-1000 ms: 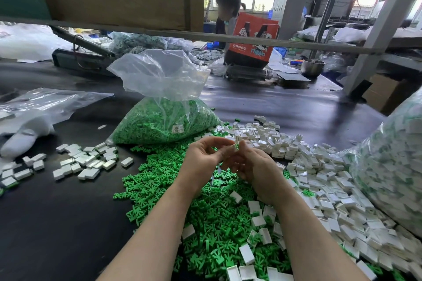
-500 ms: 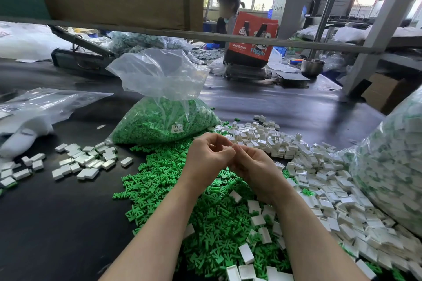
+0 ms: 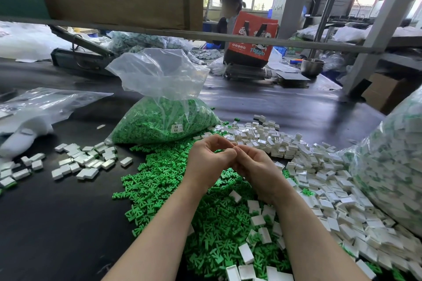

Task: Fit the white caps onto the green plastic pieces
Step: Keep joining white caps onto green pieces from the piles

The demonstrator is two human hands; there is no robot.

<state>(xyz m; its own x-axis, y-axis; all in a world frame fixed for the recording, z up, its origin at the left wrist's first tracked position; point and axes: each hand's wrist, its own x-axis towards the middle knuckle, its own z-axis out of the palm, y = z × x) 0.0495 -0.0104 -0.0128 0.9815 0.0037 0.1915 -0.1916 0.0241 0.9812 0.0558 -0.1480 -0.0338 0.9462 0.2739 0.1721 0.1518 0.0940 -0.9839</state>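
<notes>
A heap of loose green plastic pieces (image 3: 157,180) covers the black table in front of me. Beside it on the right lies a heap of white caps (image 3: 319,166). My left hand (image 3: 206,163) and my right hand (image 3: 259,167) hover together above the green heap. Their curled fingertips meet and pinch a small part that the fingers hide, so its colour does not show. A few white caps (image 3: 258,220) lie scattered on the green heap near my forearms.
A clear bag of green pieces (image 3: 159,125) stands behind the hands, and a big bag of capped pieces (image 3: 392,166) stands at the right. Capped white pieces (image 3: 84,162) lie loose on the table (image 3: 57,223) at the left. A person sits across the table.
The fingertips of both hands have closed more tightly against each other. The hands stay in the same spot above the green heap.
</notes>
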